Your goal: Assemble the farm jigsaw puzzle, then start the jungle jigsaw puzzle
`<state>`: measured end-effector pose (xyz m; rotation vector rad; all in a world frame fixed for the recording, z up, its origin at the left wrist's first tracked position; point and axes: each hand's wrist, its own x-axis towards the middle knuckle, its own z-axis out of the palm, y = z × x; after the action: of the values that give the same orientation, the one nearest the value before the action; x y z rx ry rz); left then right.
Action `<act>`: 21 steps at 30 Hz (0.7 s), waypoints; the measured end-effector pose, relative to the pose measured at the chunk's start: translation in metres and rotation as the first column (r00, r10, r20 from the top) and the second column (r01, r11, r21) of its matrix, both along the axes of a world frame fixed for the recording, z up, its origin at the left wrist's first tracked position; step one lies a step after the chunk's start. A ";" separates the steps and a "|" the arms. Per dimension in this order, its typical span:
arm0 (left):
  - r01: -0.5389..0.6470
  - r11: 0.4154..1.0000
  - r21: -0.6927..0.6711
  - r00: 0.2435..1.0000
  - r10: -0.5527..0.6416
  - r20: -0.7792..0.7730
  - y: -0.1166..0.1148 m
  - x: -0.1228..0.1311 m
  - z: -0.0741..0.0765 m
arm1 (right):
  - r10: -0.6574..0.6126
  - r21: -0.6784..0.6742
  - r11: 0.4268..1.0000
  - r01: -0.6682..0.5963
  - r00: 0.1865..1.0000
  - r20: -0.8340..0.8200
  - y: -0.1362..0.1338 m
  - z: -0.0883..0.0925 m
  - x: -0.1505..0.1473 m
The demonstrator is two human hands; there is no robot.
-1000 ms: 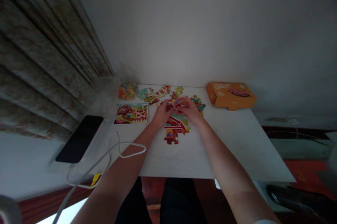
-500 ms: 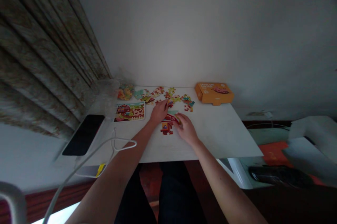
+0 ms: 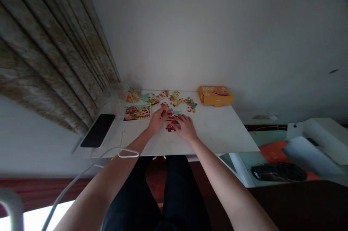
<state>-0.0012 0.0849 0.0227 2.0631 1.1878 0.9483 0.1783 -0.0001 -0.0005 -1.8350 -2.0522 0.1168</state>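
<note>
One white desk (image 3: 217,133) bears both hands, palms down, arms extended forward. The left hand (image 3: 157,121) and right hand (image 3: 186,127) flank a partly assembled jigsaw puzzle (image 3: 170,122), fingers loosely curved against its edges. Whether either hand grasps a piece cannot be determined. Loose puzzle pieces (image 3: 174,97) lie just beyond.

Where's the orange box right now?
In the head view, the orange box sits at the table's far edge, right of the scattered puzzle pieces.

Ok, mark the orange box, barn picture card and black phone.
orange box (image 3: 215,96), head view, on its top face
barn picture card (image 3: 137,112), head view, on its printed face
black phone (image 3: 98,130), head view, on its dark screen
</note>
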 end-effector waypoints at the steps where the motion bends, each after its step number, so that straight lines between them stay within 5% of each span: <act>1: 0.027 0.999 -0.031 1.000 -0.028 -0.011 -0.008 -0.010 -0.001 | 0.000 0.001 1.000 0.000 1.000 -0.003 0.000 0.000 0.000; 8: 0.056 0.989 -0.137 0.980 -0.081 -0.180 -0.040 -0.053 -0.018 | -0.003 0.027 1.000 0.003 1.000 -0.006 -0.001 -0.001 -0.001; 16: 0.048 0.997 0.067 0.840 -0.004 -0.542 -0.051 -0.043 -0.021 | -0.011 0.038 0.999 0.011 1.000 -0.003 -0.002 -0.003 -0.001; 21: 0.077 0.983 0.165 0.828 0.028 -0.560 -0.057 -0.043 -0.019 | -0.009 0.050 0.999 0.009 1.000 0.002 -0.001 -0.004 -0.001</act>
<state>-0.0437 0.0281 0.0040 2.6071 1.3920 0.4438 0.1773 -0.0013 -0.0041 -1.8154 -2.0294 0.0610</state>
